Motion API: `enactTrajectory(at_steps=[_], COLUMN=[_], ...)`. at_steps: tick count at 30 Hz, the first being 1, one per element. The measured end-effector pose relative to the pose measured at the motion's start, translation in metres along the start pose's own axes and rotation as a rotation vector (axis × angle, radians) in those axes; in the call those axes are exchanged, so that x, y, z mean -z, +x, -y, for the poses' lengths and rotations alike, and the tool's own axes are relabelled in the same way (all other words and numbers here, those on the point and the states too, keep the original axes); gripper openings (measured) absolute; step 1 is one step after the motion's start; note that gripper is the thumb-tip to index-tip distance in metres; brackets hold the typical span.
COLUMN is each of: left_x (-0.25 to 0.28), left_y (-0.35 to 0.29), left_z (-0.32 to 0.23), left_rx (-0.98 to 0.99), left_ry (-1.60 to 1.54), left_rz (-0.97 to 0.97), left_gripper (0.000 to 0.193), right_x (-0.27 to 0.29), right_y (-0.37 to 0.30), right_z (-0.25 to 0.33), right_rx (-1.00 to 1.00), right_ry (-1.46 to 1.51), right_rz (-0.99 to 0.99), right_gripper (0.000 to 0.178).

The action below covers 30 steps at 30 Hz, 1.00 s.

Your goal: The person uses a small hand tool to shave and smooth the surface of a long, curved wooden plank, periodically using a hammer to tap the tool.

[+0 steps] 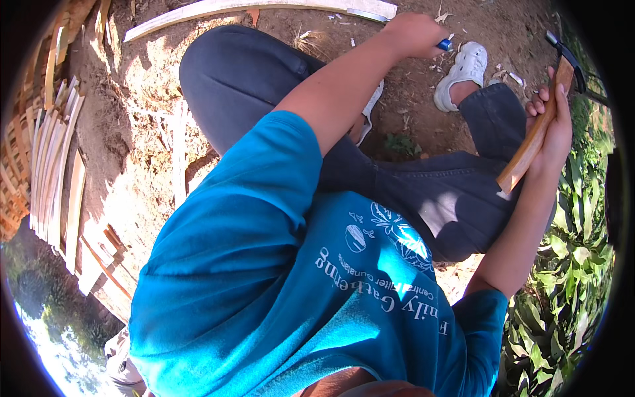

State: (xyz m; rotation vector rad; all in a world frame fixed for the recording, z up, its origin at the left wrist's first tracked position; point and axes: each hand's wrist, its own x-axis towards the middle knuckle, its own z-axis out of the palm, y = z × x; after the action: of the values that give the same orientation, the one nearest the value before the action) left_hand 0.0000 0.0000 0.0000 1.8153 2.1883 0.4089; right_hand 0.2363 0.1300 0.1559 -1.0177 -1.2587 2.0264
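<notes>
Seated on bare ground, legs crossed. Right hand (pixel 552 129) is clenched round the wooden handle of a hammer (pixel 539 126), head raised clear of everything. Left hand (pixel 413 33) reaches forward to the dirt, fingers closed on a small blue-ended object (pixel 444 45) (kind unclear) — just beside a long pale wood strip (pixel 264 8).

Judgement: steady the left-hand piece first, keep fingertips off the strike line — start with a short, light blow.
</notes>
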Motion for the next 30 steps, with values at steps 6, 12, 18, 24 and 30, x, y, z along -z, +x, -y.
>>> enactTrajectory(at_steps=[6,12,18,24,30], left_x=[-0.001,0.002,-0.003,0.002,0.006], left_y=[-0.001,-0.005,-0.004,-0.005,-0.005], left_z=[0.001,0.006,0.003,0.000,-0.001], left_rx=[0.000,-0.025,-0.054,-0.036,-0.019], left_ry=[-0.012,-0.031,0.006,-0.013,-0.029], left_rz=[-0.025,-0.011,-0.011,0.025,0.030], left_gripper=[0.020,0.021,0.023,0.020,0.021], right_x=[-0.004,-0.005,-0.012,-0.015,-0.010], right_y=[-0.001,0.003,-0.003,-0.004,-0.002], right_z=[0.006,0.001,0.003,0.004,0.002], right_rx=[0.015,-0.006,0.006,-0.001,0.005], right_ry=[-0.063,-0.025,-0.048,-0.050,-0.041], right_rz=[0.000,0.018,0.025,0.020,0.037], right_gripper=[0.046,0.045,0.044,0.044,0.045])
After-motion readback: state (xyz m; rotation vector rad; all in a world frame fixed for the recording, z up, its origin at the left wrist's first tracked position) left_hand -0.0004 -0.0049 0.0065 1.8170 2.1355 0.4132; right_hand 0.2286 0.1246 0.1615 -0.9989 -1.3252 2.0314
